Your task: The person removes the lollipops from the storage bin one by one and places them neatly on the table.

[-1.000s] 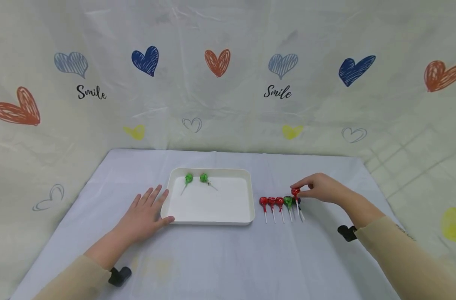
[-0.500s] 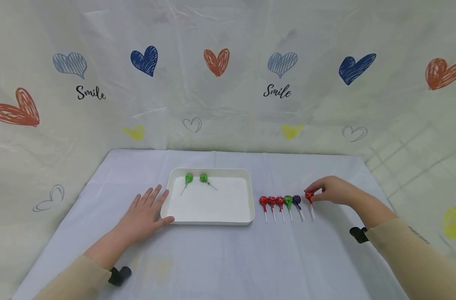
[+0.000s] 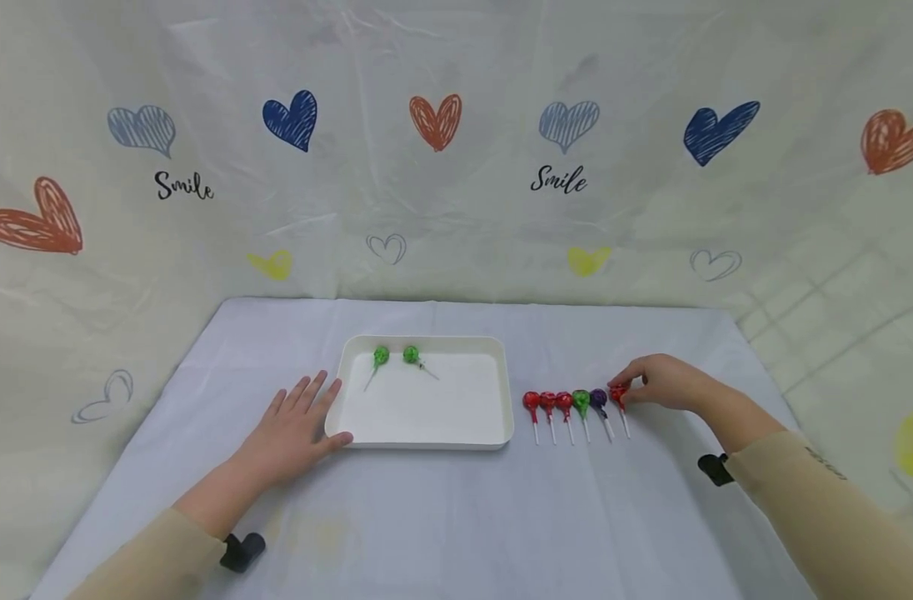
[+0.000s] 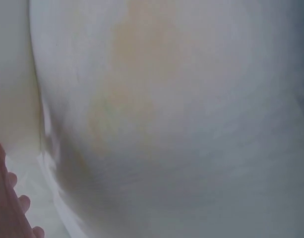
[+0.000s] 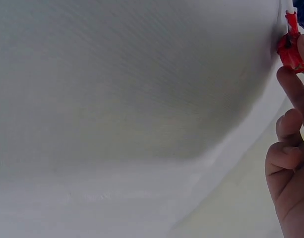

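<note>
At the right end of a row, my right hand (image 3: 666, 383) pinches the head of a red lollipop (image 3: 618, 395) between thumb and finger. Its white stick points toward me. In the right wrist view the same red lollipop (image 5: 289, 49) sits between the fingertips, partly cut off by the frame. Left of it lie a purple lollipop (image 3: 598, 400), a green lollipop (image 3: 581, 400) and three red lollipops (image 3: 548, 402). My left hand (image 3: 287, 437) lies with fingers spread, touching the left edge of a white tray (image 3: 434, 417).
Two green lollipops (image 3: 381, 356) lie inside the tray near its back wall. A white cloth (image 3: 456, 517) covers the table. Behind it hangs a pale backdrop (image 3: 486, 217) printed with hearts.
My right hand has carried the red lollipop from above the purple one to the row's right end, lowering it beside the purple lollipop. The left hand has stayed at the tray.
</note>
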Tool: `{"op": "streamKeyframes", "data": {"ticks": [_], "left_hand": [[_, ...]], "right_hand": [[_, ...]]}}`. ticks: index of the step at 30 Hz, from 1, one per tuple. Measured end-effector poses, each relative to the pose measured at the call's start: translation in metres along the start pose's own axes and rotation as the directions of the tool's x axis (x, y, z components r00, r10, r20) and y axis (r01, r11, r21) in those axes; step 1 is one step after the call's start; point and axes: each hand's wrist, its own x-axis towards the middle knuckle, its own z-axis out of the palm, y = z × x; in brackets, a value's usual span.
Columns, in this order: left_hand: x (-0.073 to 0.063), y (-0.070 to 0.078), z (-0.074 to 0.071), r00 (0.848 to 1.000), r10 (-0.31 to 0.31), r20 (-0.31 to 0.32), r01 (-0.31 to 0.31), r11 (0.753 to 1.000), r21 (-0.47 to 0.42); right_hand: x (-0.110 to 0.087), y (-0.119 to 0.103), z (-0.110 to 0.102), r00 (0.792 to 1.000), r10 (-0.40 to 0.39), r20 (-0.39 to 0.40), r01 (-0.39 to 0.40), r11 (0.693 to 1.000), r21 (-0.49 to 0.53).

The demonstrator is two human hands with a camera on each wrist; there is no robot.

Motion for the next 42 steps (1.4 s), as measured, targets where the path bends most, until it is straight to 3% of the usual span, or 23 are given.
{"op": "streamKeyframes", "data": {"ticks": [17,30,42], "left_hand": [[0.001,-0.002,0.002,1.000,0.002,-0.010,-0.002,1.000,0.011],[0.000,0.000,0.001,1.000,0.001,-0.008,-0.001,1.000,0.005],[0.001,-0.001,0.001,1.000,0.009,-0.006,-0.009,1.000,0.009]], "right_hand": [[-0.002,-0.004,0.007,1.000,0.014,0.000,-0.014,0.997,0.073],[-0.003,-0.008,-0.007,0.997,0.004,-0.076,-0.001,0.999,0.038],[0.006,-0.032,-0.015,0.997,-0.008,-0.081,0.014,0.997,0.071]]}}
